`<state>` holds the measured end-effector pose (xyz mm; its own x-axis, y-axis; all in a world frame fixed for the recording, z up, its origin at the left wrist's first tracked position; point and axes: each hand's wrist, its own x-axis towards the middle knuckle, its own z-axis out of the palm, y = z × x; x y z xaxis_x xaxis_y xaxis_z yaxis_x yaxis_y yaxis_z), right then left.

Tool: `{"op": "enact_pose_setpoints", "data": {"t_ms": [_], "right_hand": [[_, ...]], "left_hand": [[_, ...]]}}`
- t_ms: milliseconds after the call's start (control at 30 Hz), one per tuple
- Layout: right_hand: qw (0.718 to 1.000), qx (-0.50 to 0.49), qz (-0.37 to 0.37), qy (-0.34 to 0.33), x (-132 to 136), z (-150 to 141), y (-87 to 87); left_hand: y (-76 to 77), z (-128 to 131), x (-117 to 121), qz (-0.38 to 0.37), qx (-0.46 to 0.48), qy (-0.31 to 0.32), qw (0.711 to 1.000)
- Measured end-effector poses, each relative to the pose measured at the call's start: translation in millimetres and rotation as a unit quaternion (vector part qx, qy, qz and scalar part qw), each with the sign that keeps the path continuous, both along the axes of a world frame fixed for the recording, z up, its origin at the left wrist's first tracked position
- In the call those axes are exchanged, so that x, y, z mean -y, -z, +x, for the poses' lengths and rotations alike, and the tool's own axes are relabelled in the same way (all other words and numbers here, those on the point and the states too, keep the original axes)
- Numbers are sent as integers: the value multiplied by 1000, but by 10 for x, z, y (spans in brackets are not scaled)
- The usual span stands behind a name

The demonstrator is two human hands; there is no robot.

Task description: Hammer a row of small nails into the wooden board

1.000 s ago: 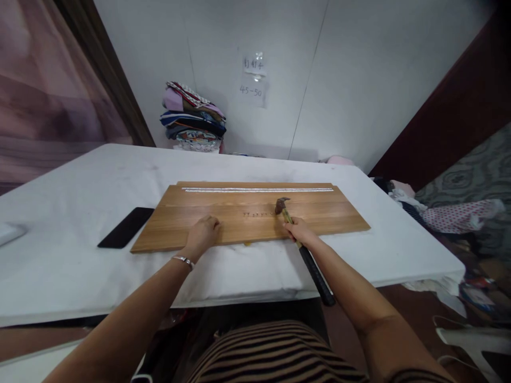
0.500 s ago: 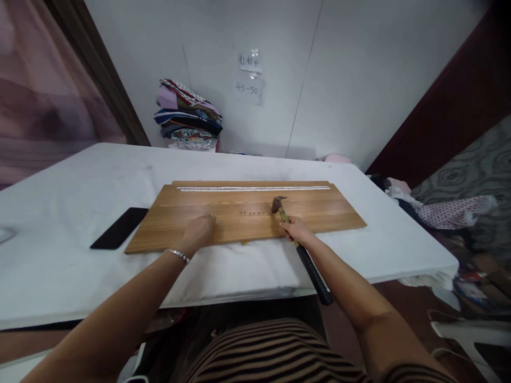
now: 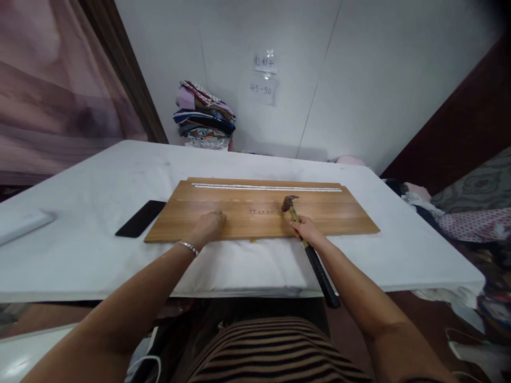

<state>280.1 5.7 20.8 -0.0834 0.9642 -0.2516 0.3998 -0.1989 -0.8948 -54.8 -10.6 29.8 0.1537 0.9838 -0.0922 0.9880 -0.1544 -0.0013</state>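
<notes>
My right hand [image 3: 308, 230] grips a claw hammer [image 3: 319, 276] partway up its handle, above the black grip. The hammer's head is over the wooden board [image 3: 331, 218], at the right end of a short row of several small nails [image 3: 263, 212]. My left hand [image 3: 208, 226] is closed low over the left part of the board, fingertips pressed together; whatever they may hold is too small to make out. A bracelet circles the left wrist. Two white strips [image 3: 267, 188] lie along the board's far edge.
A white cloth covers the table [image 3: 91, 213]. A flat black object [image 3: 140, 218] lies left of the board, and a white object [image 3: 24, 223] is at the far left. Folded clothes [image 3: 205, 114] are stacked against the wall under paper notes [image 3: 263, 91]. More clothing [image 3: 475, 217] is beyond the right edge.
The whole view has swung a little to the left, so the table and board appear further right. Both hands and the hammer keep nearly the same places over the board.
</notes>
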Motion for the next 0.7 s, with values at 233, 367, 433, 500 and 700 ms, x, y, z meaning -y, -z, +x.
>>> {"op": "enact_pose_setpoints", "data": {"t_ms": [233,367,433,500,700], "right_hand": [[1000,-22,-12,14,-22,-10,30],[999,-33,-19,16,-29,-24,26],[999,-23,-24,6,-35,-25,31],[1000,-16,-25,-2,-44,-21,41],[999,-36,-11,5,-58,-9,37]], "left_hand": [[-16,21,-76,12,-59,71,996],[11,-18,-122,29,-59,92,994],[9,-34,-142,30,-61,93,993],[3,-50,-163,28,-58,94,993],[26,-102,-205,23,-53,102,993]]}}
